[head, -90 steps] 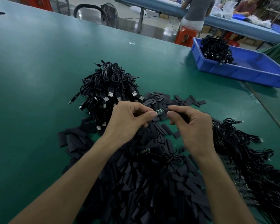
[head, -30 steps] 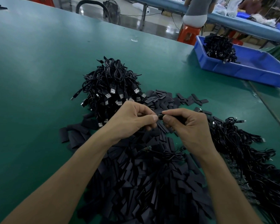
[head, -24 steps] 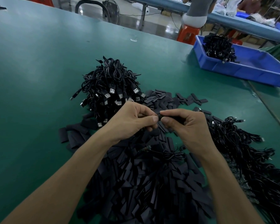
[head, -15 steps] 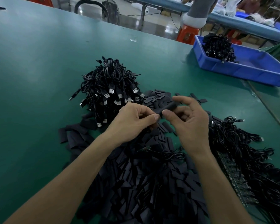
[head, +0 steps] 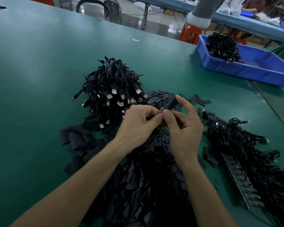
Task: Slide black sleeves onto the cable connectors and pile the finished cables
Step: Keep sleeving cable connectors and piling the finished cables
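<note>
Between my two hands, one black sleeve [head: 170,104] is going onto a cable end, so I am working in the middle of the job. Just past my left hand [head: 138,124], the pile of finished cables [head: 111,82] is sitting tall on the green table [head: 31,66], with shiny USB plugs [head: 114,91] poking out. Right of my right hand [head: 184,130], a long heap of waiting cables [head: 246,149] is lying flat, with a row of small bare boards [head: 241,181] showing along its near side. I am guessing those are needing sleeves. Under my hands and arms, loose sleeves [head: 138,185] are lying in a big dark spread. Far off past my right hand, a blue bin [head: 246,73] is holding more black cables; I cannot tell if those are finished.

My right hand is pinching the sleeve between thumb and pointing finger. Its other fingers are hanging loosely bent and touching nothing I can see. My left hand is curling in tight, and its fingertips are pinching at the near end of the sleeve, right up against my right thumb. The connector is hiding behind my fingers, so I cannot tell how far on the sleeve is sitting. I am thinking this cable is going to the pile next, but a lot of the job is waiting.
</note>
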